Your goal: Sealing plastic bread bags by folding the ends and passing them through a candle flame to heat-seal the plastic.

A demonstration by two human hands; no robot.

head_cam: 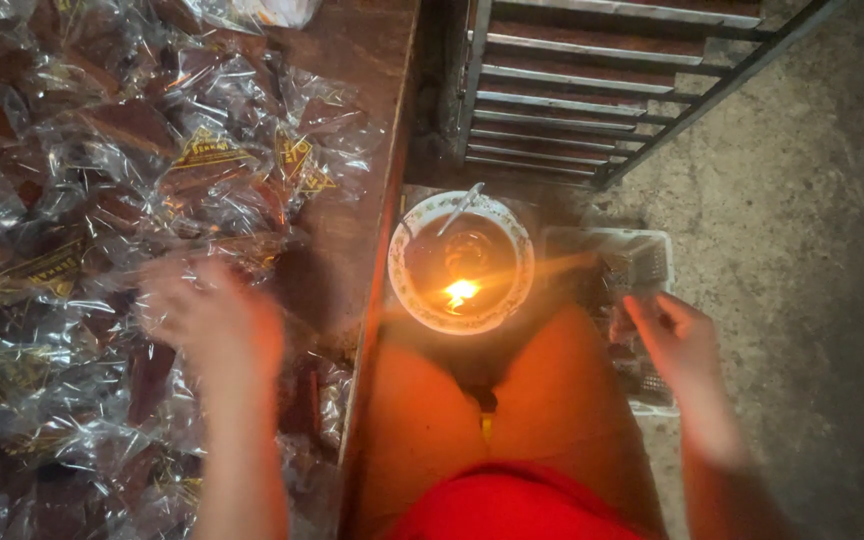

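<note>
Head view, left to right: clear cellophane packets [102, 180] heaped on wooden bench [352, 60]; left hand [214, 315] blurred over them, fingers spread, grip impossible to tell; patterned bowl [462, 262] with small flame [460, 292] before orange-clad knees; right hand [680, 340] at white plastic basket [607, 262], fingers loosely curled, holding nothing visible.

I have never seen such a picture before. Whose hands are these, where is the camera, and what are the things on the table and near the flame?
There is no machine here: a person works with two bare hands, and the one camera sits on the person's head and looks down. The left hand, blurred, hovers over many clear plastic packets with dark contents, spread on a brown table. The right hand reaches to a pale plastic basket on the concrete floor. Between the knees stands a patterned bowl with a small flame in it. I cannot tell whether either hand holds anything.
</note>
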